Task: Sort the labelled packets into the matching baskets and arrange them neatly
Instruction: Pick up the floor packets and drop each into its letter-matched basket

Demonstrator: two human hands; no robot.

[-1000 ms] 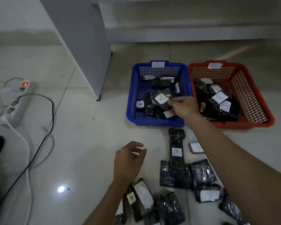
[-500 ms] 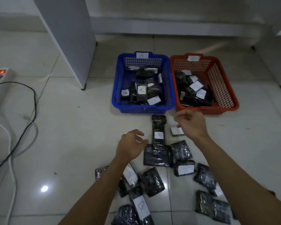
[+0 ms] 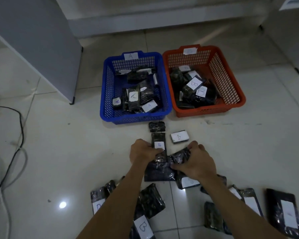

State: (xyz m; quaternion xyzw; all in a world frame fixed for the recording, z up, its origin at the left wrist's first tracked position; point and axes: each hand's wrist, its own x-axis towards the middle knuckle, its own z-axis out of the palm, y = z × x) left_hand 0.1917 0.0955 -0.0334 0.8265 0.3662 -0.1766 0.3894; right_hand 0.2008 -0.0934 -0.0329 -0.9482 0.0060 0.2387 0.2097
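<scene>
Right now I have both hands down on the loose pile in front of the baskets: my left hand (image 3: 144,153) curls round the long packet (image 3: 159,145) labelled B, and my right hand (image 3: 196,162) pinches a dark packet (image 3: 180,155) just beside it. I judge it best to lift one at a time and turn the right one over, since its label is hidden, before dropping anything. The blue basket (image 3: 109,94), tagged A, holds A packets in a loose heap; the orange basket (image 3: 231,80) holds B packets, overlapping. More packets lie on the floor (image 3: 59,152) near me.
</scene>
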